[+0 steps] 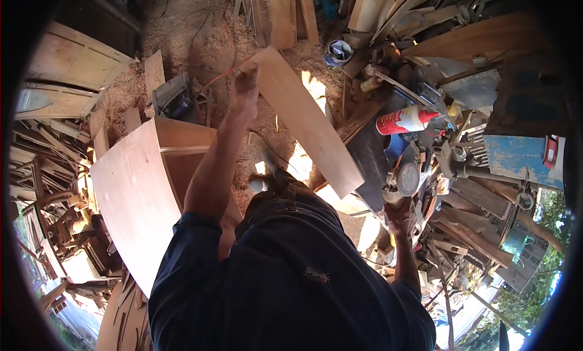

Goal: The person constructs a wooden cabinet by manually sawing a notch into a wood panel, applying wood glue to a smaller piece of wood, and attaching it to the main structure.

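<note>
My left hand (245, 87) reaches far forward, its fingers closed at the far left corner of a long, pale wooden board (310, 123). The board slants from that hand down to the right, its near end beside a dark surface (371, 163). My right hand (399, 217) is lower right, wrapped round a tool with a round grey disc (408, 180), which resembles an angle grinder; its body is mostly hidden by the hand. The disc is apart from the board. Beyond it lies a red and white glue bottle (401, 120) with a red nozzle, on its side.
A large pale wooden cabinet (136, 199) stands close on my left. Scrap wood (480, 223) and tools crowd the right side. A blue and white bucket (337, 52) stands farther ahead. Shavings cover the floor (182, 29), and an orange cord (221, 74) crosses it near my left hand.
</note>
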Motion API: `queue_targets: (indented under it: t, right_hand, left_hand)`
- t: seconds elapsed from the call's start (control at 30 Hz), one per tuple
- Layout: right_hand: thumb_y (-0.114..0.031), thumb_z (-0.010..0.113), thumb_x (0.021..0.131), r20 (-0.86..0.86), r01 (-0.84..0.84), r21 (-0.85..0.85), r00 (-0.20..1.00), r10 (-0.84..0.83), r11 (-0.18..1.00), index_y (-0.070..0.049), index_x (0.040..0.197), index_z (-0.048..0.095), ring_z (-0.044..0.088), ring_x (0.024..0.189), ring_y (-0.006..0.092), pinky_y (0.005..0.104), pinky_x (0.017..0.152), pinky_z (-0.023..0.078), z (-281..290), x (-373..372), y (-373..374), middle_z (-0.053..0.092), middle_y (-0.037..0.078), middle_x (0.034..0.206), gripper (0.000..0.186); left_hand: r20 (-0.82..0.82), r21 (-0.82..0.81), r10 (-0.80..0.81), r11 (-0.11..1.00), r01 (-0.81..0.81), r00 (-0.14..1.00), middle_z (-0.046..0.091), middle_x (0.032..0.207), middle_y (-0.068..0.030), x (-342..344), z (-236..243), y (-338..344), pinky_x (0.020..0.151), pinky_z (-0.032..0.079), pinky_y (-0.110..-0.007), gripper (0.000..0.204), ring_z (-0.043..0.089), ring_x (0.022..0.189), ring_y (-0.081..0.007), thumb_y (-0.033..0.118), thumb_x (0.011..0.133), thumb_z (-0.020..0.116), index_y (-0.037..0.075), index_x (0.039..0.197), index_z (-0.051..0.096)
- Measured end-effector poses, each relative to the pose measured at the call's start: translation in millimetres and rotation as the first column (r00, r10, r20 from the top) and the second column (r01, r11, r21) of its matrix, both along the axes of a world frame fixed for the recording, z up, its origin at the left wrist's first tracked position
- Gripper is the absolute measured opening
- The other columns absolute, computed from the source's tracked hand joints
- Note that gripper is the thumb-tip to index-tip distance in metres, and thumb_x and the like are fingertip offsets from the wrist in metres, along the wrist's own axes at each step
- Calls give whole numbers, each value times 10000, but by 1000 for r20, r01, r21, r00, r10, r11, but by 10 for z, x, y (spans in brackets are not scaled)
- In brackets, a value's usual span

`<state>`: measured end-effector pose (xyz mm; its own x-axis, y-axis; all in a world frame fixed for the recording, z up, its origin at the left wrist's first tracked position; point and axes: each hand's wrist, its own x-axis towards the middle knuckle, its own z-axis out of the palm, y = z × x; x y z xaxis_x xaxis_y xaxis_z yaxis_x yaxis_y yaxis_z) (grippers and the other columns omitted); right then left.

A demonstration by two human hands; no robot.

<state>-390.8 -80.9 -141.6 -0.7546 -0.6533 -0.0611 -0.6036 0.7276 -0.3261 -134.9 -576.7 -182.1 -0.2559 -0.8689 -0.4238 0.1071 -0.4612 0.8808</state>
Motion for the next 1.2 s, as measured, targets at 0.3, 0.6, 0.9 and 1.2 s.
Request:
queue_targets:
  t: [0.3, 0.6, 0.9, 1.2]
  right_hand:
    - [-263, 862, 704, -66, -82, -24, 995, 80, 996, 1, 1344, 476, 608, 1023, 477, 544, 870, 499, -548, -192, -57, 626, 263, 1141, 793]
    - [-521, 816, 742, -225, -30, 134, 973, 60, 991, 10, 1463, 408, 609, 1090, 450, 535, 903, 516, -522, -89, -5, 604, 250, 1252, 983]
    - [-542, 664, 934, -508, -306, -15, 822, 257, 952, 26, 1304, 487, 590, 1013, 441, 541, 854, 489, -73, 208, 171, 558, 240, 1156, 701]
    - [-121, 738, 873, -271, -574, -163, 808, 523, 802, 11, 1190, 555, 572, 1058, 421, 526, 895, 479, 239, 875, -475, 545, 224, 1135, 390]
  left_hand:
    - [-100, -557, 384, 743, -371, 918, 688, 1148, -71, 1807, 1772, -612, 716, 632, -363, 224, 695, 956, -180, 196, 1037, 615, 133, 1249, 577]
    - [-131, -519, 697, 557, -648, 705, 596, 1301, -212, 3105, 1953, 57, 830, 647, -524, 455, 665, 1124, -338, 67, 1016, 567, 58, 1447, 422]
    - [-389, -269, 825, 323, -907, 409, 470, 1426, -328, 3648, 1230, 1188, 1194, 382, -615, 475, 451, 1371, -484, 13, 981, 429, -148, 1426, 390]
    - [-349, -187, 921, 113, -976, 173, 576, 1129, -163, 3532, 324, 1754, 896, 577, -394, 526, 621, 1039, -245, -30, 872, 645, 115, 1293, 365]
